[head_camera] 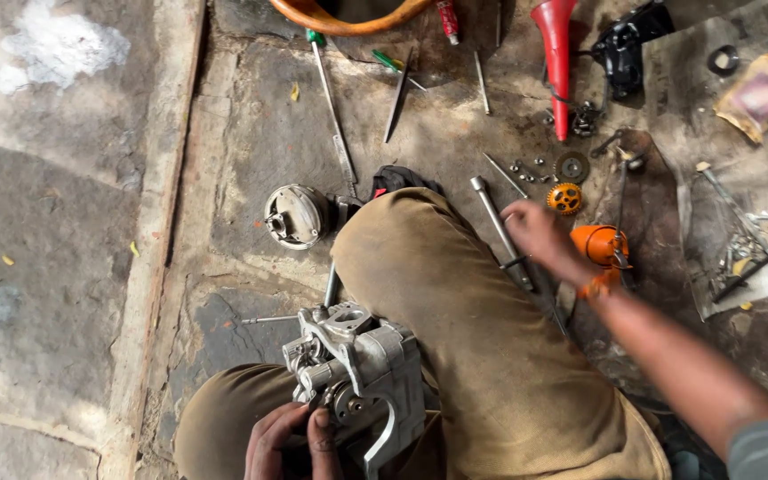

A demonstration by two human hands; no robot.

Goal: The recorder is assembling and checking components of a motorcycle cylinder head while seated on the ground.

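Note:
I sit on a stone floor with my knees in khaki trousers [455, 320]. My left hand [291, 442] grips the lower side of a grey metal engine casting [357, 373] resting between my legs. Past my right knee, my right hand [540, 236] reaches over the floor, blurred, its fingers over a long steel socket extension bar [495, 227]. I cannot tell whether it holds anything. An orange oil can [602, 244] lies just right of that hand, and an orange gear [564, 198] sits beyond it.
A round metal cover [295, 216] lies left of my knee. Screwdrivers [331, 98], thin rods, small nuts and a dark gear [572, 166] are scattered ahead. A red funnel [557, 53], a black part [622, 49], and a cloth with tools [744, 240] lie at right.

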